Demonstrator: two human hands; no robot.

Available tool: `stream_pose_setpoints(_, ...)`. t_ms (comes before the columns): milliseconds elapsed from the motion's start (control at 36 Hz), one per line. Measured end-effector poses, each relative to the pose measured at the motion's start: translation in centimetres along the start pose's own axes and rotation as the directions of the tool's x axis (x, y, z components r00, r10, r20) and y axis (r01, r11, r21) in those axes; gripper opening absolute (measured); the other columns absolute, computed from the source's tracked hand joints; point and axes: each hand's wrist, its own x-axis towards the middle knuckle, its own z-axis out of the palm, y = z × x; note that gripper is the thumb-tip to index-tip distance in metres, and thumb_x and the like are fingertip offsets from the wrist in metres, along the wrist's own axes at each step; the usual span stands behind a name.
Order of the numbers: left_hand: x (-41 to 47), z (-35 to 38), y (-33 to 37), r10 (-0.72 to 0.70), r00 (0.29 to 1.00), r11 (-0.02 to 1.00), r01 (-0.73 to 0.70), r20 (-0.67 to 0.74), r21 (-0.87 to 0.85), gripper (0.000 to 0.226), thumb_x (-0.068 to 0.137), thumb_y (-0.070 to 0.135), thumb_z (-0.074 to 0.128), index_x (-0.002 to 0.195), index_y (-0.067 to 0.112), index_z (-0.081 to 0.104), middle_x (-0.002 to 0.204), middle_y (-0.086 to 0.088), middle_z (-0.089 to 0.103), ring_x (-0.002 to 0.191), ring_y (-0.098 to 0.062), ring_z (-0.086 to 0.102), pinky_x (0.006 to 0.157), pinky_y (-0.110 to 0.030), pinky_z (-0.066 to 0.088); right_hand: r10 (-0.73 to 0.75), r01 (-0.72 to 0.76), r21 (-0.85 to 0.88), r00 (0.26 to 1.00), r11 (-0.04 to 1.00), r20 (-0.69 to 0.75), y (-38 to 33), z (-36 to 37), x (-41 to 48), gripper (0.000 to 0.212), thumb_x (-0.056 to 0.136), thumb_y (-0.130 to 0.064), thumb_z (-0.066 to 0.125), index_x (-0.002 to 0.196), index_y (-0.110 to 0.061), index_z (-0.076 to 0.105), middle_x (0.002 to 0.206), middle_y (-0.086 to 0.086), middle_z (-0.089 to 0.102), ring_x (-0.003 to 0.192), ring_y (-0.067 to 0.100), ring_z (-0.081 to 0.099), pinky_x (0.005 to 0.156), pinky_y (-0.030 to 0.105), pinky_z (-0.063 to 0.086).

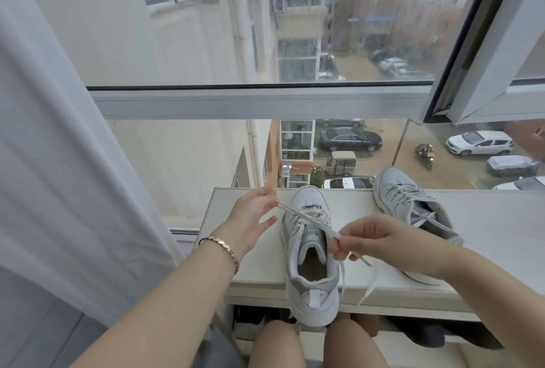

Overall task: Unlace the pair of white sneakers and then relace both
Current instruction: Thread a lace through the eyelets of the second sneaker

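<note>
I have a white table [486,220] set against the window [236,102]. Two shoes rest on its top. The near sneaker [312,300] sits mid-table, heel overhanging the front edge. The far sneaker [395,187] lies to the right, toe at the window. A lace [368,282] trails across the front edge.

Rain-streaked window [236,102] | white curtain [44,161] left of window | pale shelf [501,235] below window | dark car [349,138] beyond window | flat grey daylight

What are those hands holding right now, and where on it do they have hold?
The lace of the near sneaker, pulled taut. The left hand pinches it at the fingertips; the right hand pinches it just short of its tip.
</note>
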Motion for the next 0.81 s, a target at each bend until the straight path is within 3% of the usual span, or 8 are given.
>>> stream_pose_setpoints(111, -0.3, -0.3, -0.9, 0.060, 0.997, 0.970, -0.046, -0.049, 0.238, 0.023, 0.089, 0.005, 0.057, 0.107, 0.019, 0.060, 0.101, -0.003, 0.064, 0.092, -0.015, 0.060, 0.076, -0.028, 0.045, -0.086, 0.092, 0.136, 0.995, 0.986, -0.052, -0.6, 0.1, 0.6, 0.026, 0.089, -0.029, 0.053, 0.075, -0.021, 0.074, 0.076, -0.003, 0.067, 0.066, 0.001, 0.054, 0.062, 0.014, 0.043)
stream_pose_setpoints(194, -0.8, -0.4, -1.6, 0.214, 0.970, 0.876, -0.138, -0.116, 0.462, 0.019, 0.088, 0.012, 0.057, 0.104, 0.022, 0.058, 0.098, -0.002, 0.060, 0.076, -0.010, 0.057, 0.058, -0.017, 0.042, -0.020, 0.086, 0.252, 0.967, 0.964, -0.255, -0.9, 0.5, 1.8, 0.030, 0.083, -0.040, 0.054, 0.070, -0.020, 0.073, 0.063, -0.008, 0.065, 0.054, 0.001, 0.048, 0.051, 0.011, 0.040)
stream_pose_setpoints(278, -2.0, -0.2, -2.5, 0.335, 0.940, 0.769, -0.231, -0.068, 0.596, 0.015, 0.087, 0.027, 0.060, 0.101, 0.025, 0.053, 0.093, 0.007, 0.058, 0.072, -0.002, 0.053, 0.053, -0.015, 0.035, 0.105, 0.051, 0.373, 0.917, 0.926, -0.386, -1.0, 0.7, 3.2, 0.025, 0.090, -0.031, 0.056, 0.082, -0.014, 0.071, 0.062, -0.003, 0.067, 0.048, 0.003, 0.046, 0.044, 0.011, 0.037)
stream_pose_setpoints(389, -3.8, 0.5, -4.0, 0.323, 0.944, 0.684, -0.280, 0.065, 0.674, 0.031, 0.078, 0.051, 0.064, 0.096, 0.032, 0.047, 0.093, 0.013, 0.056, 0.081, 0.000, 0.055, 0.059, -0.016, 0.038, 0.191, 0.079, 0.559, 0.892, 0.826, -0.409, -1.5, 1.2, 4.6, 0.015, 0.088, -0.017, 0.060, 0.092, -0.004, 0.067, 0.070, 0.003, 0.070, 0.046, 0.002, 0.053, 0.045, 0.011, 0.046)
stream_pose_setpoints(500, -4.5, 1.0, -5.1, 0.346, 0.925, 0.573, -0.339, 0.155, 0.746, 0.033, 0.075, 0.042, 0.072, 0.104, 0.029, 0.059, 0.102, 0.010, 0.062, 0.087, -0.005, 0.060, 0.074, -0.021, 0.051, 0.181, 0.155, 0.641, 0.886, 0.752, -0.426, -1.7, 1.5, 5.2, 0.009, 0.086, 0.002, 0.059, 0.091, 0.000, 0.066, 0.080, 0.011, 0.071, 0.060, 0.010, 0.063, 0.058, 0.015, 0.055)
stream_pose_setpoints(639, -5.0, 0.7, -5.4, 0.448, 0.866, 0.460, -0.437, 0.223, 0.773, 0.044, 0.080, 0.028, 0.070, 0.122, 0.022, 0.060, 0.110, 0.010, 0.059, 0.094, -0.004, 0.056, 0.076, -0.009, 0.040, 0.168, 0.175, 0.694, 0.902, 0.698, -0.396, -1.4, 1.9, 5.2, 0.015, 0.083, 0.013, 0.055, 0.088, 0.002, 0.064, 0.079, 0.013, 0.070, 0.069, 0.015, 0.069, 0.065, 0.020, 0.057)
stream_pose_setpoints(722, -5.1, 0.6, -5.5, 0.444, 0.865, 0.462, -0.446, 0.235, 0.766, 0.044, 0.081, 0.021, 0.069, 0.124, 0.022, 0.058, 0.110, 0.011, 0.057, 0.100, -0.005, 0.055, 0.080, -0.009, 0.037, 0.190, 0.159, 0.658, 0.884, 0.736, -0.426, -1.0, 1.9, 5.3, 0.011, 0.083, 0.012, 0.056, 0.082, 0.005, 0.064, 0.074, 0.016, 0.067, 0.063, 0.014, 0.069, 0.060, 0.018, 0.057)
stream_pose_setpoints(806, -5.0, 0.5, -5.2, 0.414, 0.875, 0.487, -0.446, 0.251, 0.751, 0.040, 0.082, 0.013, 0.067, 0.120, 0.021, 0.062, 0.103, 0.014, 0.058, 0.100, -0.006, 0.057, 0.070, 0.001, 0.034, 0.201, 0.138, 0.600, 0.864, 0.788, -0.462, -0.5, 2.0, 5.5, 0.009, 0.085, 0.010, 0.057, 0.085, 0.004, 0.064, 0.075, 0.017, 0.066, 0.060, 0.013, 0.069, 0.057, 0.019, 0.056)
